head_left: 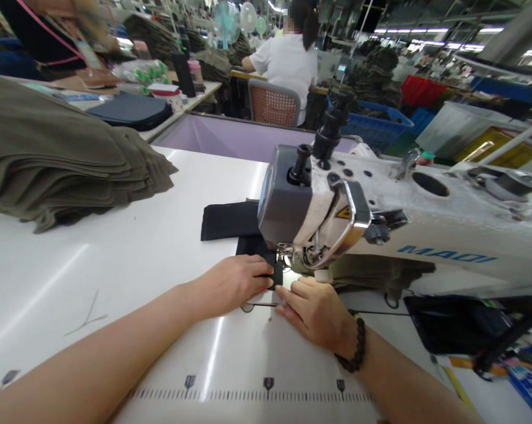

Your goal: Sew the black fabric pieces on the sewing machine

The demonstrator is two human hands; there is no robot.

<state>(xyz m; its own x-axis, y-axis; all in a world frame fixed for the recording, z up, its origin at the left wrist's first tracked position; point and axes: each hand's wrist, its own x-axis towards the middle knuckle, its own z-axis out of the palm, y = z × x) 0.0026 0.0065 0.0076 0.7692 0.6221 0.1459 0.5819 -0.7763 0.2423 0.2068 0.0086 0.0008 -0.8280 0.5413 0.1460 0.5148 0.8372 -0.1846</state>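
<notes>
White counter [160, 347] bore one scale [230, 395] reading 10, 0, 10. Beyond, the right hand [315, 311] touched the black cloth [250, 246] at its near corner, grip unclear; the left hand [236, 284] rested flat atop it, beside the presser foot [283, 257]. One machine [381, 197], lettered MAQI, stood right.

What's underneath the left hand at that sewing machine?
Dark fabric shows beyond the left hand and at its fingers, seemingly running beneath them; the white tabletop shows around the wrist. Whatever the palm covers cannot be seen.
</notes>
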